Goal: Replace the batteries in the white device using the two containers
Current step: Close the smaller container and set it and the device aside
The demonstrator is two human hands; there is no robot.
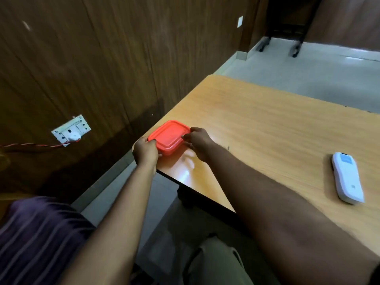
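Wood-grain tabletop point(267, 124), light orange, set against a dark panelled wall point(82, 58); grey floor beyond its far edge.

Item 1, grip. Left hand point(145, 151) closed on the near-left corner of the red container point(169, 136), fingers curled over the lid rim. Right hand point(198, 140) closed on the right side of the same container, fingertips on the lid edge. Both hands clamped; lid seated, not yet lifted.

Item 2, red container. Rectangular, rounded corners, red snap lid. Stands at the left corner of the tabletop, very near both edges. Contents hidden. Only one container is in view; the second is not seen.

Item 3, white device point(347, 177). Lies flat on the tabletop, well apart to the right, near the front edge. Untouched.

Handling note, judged: step in hand appears to be opening the lid. Best done with the left hand pinning the base down while the right peels one corner upward, rather than pulling sideways, since the box sits so close to the drop. Sliding it inward first would help.

Clearance: broad bare tabletop between container and device gives open room for setting the lid down. Left side offers none: only the edge, then floor and a wall socket point(71, 130) with red cable point(30, 145).
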